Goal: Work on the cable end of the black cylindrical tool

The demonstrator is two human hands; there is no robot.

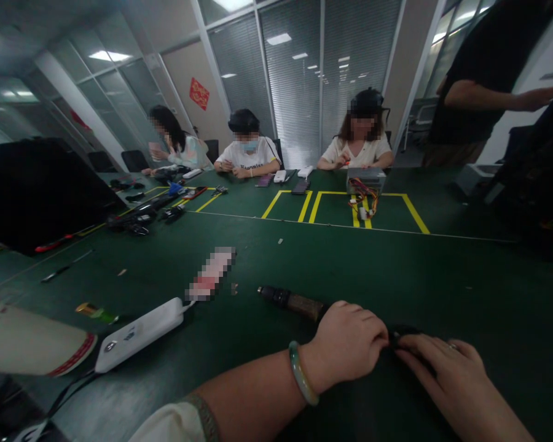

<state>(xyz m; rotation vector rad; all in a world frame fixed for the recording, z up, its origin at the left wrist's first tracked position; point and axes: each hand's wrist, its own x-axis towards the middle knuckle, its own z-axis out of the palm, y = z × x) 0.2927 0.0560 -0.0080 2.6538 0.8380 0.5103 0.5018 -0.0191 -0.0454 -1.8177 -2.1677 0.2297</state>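
On the green table (424,270), our left hand (350,341) is closed around the rear of a black-and-brown tool (303,305), whose narrow tip points to ten o'clock. At nearly four o'clock from it, our right hand (456,371) pinches a dark piece (395,336) with its fingers; whether this belongs to the tool, we cannot tell. Counting from our left hand, we see a white power bank (141,334) at nine o'clock, and a grey metal box (366,179) with coloured wires (365,201) well apart at twelve, before a seated co-worker (357,144).
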